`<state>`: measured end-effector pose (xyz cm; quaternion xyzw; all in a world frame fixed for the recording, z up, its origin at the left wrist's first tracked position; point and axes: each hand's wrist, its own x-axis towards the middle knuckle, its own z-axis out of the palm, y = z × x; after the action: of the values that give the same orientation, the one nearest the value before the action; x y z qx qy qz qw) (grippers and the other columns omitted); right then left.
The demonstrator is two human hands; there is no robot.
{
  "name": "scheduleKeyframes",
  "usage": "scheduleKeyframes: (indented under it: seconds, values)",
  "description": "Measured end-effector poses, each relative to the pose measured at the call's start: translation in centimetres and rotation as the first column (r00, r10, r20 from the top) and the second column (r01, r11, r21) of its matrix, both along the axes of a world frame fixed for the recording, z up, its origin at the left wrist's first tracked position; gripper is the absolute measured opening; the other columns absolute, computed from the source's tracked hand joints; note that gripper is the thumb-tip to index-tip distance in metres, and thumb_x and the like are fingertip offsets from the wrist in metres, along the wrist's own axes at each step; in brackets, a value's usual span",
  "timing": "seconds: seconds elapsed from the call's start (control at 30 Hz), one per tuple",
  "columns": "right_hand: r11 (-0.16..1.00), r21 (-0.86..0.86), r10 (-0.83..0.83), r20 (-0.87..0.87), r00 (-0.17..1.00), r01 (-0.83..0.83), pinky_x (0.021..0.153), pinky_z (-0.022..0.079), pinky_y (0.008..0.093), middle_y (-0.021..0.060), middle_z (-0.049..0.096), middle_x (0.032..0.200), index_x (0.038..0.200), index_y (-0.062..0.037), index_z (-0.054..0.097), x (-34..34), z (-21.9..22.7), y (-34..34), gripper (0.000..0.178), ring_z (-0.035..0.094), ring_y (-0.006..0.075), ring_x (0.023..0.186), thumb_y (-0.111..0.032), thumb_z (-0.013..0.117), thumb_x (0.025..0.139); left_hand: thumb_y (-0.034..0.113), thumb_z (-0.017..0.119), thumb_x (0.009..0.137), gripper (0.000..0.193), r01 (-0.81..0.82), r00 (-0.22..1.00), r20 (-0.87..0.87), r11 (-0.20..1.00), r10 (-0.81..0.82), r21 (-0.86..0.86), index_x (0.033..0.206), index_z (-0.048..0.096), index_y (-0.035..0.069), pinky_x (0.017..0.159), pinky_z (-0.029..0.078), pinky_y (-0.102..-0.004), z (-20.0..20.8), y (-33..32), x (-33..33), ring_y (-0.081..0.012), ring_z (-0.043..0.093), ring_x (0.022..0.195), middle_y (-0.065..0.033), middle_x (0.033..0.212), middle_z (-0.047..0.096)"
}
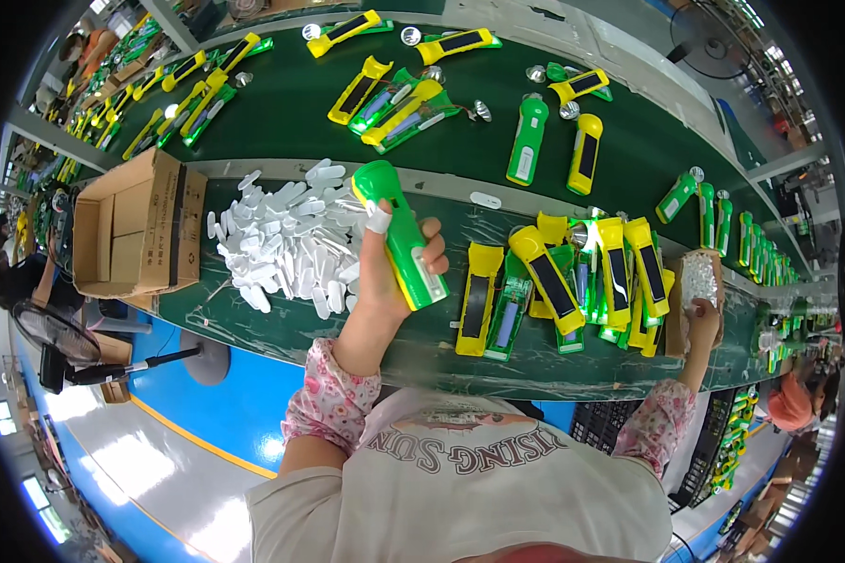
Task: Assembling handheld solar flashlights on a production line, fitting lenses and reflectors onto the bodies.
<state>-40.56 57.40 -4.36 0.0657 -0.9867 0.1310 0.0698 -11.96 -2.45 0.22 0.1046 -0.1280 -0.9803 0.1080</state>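
Spanning the middle, a green desk (441,372) carries an open carton (173,230) and a heap of white pieces (291,239). Beside the heap, the left hand (382,281) wraps its fingers round a green-and-yellow flashlight (404,235). At a small box (676,330) of clear pieces (699,280), the right hand's fingers (700,308) show neither opening nor grip clearly.

The shirt (483,502) and cardboard box (167,218) bear printed lettering (480,454).

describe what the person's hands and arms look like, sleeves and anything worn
The left hand and right hand are gloveless; a white wrap circles the left thumb. Pink-and-white floral sleeve covers sit on both forearms, and the pale shirt is short-sleeved.
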Motion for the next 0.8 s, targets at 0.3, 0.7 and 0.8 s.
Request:
scheduleKeyframes:
  seconds: [0.3, 0.7, 0.8]
  values:
    - [0.97, -0.161, 0.15, -0.191, 0.97, -0.182, 0.074, 0.05, 0.0308, 0.0123, 0.067, 0.103, 0.109, -0.0045, 0.071, 2.7, 5.4, -6.6, 0.022, 0.064, 0.0216, 0.086, -0.006, 0.064, 0.089, 0.042, 0.045, 0.103, 0.046, -0.029, 0.986, 0.144, 0.94, 0.083, -0.339, 0.131, 0.043, 0.005, 0.092, 0.05, -0.0421, 0.1, 3.2, -0.6, -0.0264, 0.061, 0.101, -0.0152, 0.117, 0.059]
    - [0.042, -0.857, 0.975, -0.078, 0.209, -0.513, 0.075, 0.052, 0.0241, 0.0071, 0.058, 0.096, 0.111, -0.0007, 0.065, 13.1, 13.1, -43.4, 0.026, 0.062, 0.0124, 0.09, 0.007, 0.067, 0.086, 0.017, 0.042, 0.105, 0.035, -0.068, 0.997, -0.015, 0.869, 0.07, -0.491, 0.134, 0.036, 0.0, 0.091, 0.055, -0.0393, 2.6, 4.3, -0.3, -0.0248, 0.062, 0.109, -0.0147, 0.126, 0.052]
    - [0.07, -0.813, 0.97, -0.08, 0.23, -0.578, 0.073, 0.053, 0.0239, 0.0091, 0.062, 0.096, 0.105, 0.0012, 0.067, 14.0, 12.8, -44.8, 0.02, 0.064, 0.0134, 0.087, 0.006, 0.069, 0.085, 0.025, 0.038, 0.106, 0.04, -0.076, 0.996, -0.02, 0.77, 0.081, -0.634, 0.137, 0.033, 0.0, 0.097, 0.052, -0.0478, 2.3, 4.0, 0.2, -0.028, 0.057, 0.119, -0.0155, 0.129, 0.051]
